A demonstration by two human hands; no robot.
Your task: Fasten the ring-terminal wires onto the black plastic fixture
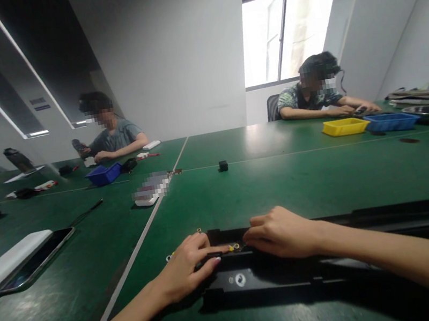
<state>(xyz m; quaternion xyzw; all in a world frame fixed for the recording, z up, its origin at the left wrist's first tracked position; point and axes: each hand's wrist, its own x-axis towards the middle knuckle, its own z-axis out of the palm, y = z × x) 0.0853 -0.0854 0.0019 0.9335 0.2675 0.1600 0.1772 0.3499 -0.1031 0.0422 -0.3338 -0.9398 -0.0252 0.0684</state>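
A long black rail-like part (pixel 370 217) lies across the green table (pixel 283 182) in front of me, with a round silver fastener (pixel 240 279) on its near face. My left hand (pixel 186 268) rests on its left end, index finger and thumb stretched toward a small yellow piece (pixel 231 247). My right hand (pixel 281 232) lies on top of the part just right of that piece, fingers curled and pinched at it. Small brass rings (pixel 199 230) lie on the table by the left end.
A phone (pixel 38 259) and a white case (pixel 6 261) lie at my left. A small black cube (pixel 222 166) sits mid-table. Blue bin (pixel 103 174), yellow bin (pixel 344 127) and another blue bin (pixel 391 121) stand by two seated people across the table.
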